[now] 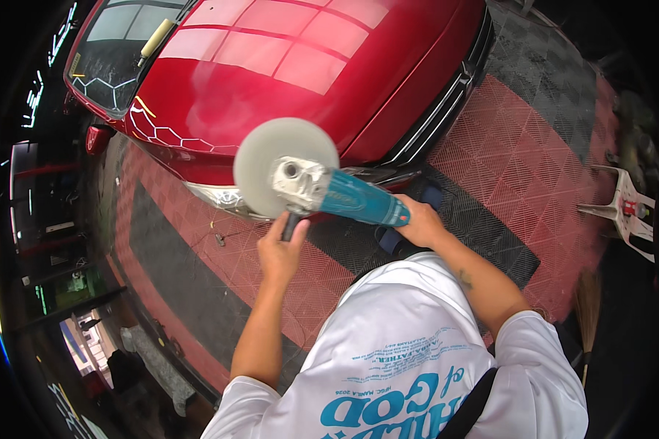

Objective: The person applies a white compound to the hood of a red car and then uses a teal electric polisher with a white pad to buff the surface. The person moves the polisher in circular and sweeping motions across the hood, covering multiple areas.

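My two hands hold a teal polisher (pixel 359 197) with a round pale pad (pixel 260 150) over the front corner of a red car (pixel 220 99). The left hand (pixel 277 252) is wrapped round the short black side handle near the polisher's head. At the tool's rear end, my right hand (pixel 419 222) grips the teal body. The pad lies in front of the hood's lower edge and partly hides the headlight (pixel 223 196). Whether it touches the paint I cannot tell. Glossy reflections of ceiling lights show on the hood, with a hazy patch left of the pad.
Red and dark interlocking floor tiles (pixel 505 132) surround the car. A white plastic chair (pixel 626 212) stands at the right, with a broom (pixel 587 311) below it. A pale yellow bottle (pixel 157 38) rests by the windshield. A small dark object (pixel 220 239) lies on the floor.
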A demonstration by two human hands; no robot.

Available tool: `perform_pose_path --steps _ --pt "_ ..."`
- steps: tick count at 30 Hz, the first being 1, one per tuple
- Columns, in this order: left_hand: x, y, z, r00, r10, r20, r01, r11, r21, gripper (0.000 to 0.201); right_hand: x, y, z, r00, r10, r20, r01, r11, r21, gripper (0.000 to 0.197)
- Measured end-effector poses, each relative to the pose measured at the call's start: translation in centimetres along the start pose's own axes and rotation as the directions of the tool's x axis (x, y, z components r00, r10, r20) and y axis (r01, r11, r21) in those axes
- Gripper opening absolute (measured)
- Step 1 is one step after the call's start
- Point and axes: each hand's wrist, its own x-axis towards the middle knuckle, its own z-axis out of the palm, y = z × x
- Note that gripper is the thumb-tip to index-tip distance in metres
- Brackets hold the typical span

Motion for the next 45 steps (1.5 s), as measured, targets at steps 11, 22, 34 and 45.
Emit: perform_pose_path --steps 11,22,34,45 --pt "8.6 16.2 11.4 0.877 0.194 0.44 -0.191 0.98 -0.052 0.051 -3.2 12.2 -13.5 0.964 0.205 -0.171 -0.214 0.976 -0.035 0.05" --pt "5.9 3.8 -0.3 0.873 0.183 0.453 -0.145 0.982 -0.118 0.05 -4.8 -0.8 -1.1 0.96 0.272 -0.061 -0.272 0.962 0.013 0.053" --pt "19.2 -12.6 -27.0 0.887 -0.093 0.452 0.182 0.971 -0.157 0.048 4.3 -27.4 14.3 0.993 0.036 0.111 -0.042 0.997 0.06 0.094" --pt "19.0 -11.1 -23.4 0.788 0.186 0.587 -0.14 0.982 -0.123 0.049 -0.9 -20.9 20.2 0.956 0.165 -0.243 -0.151 0.986 0.075 0.088"
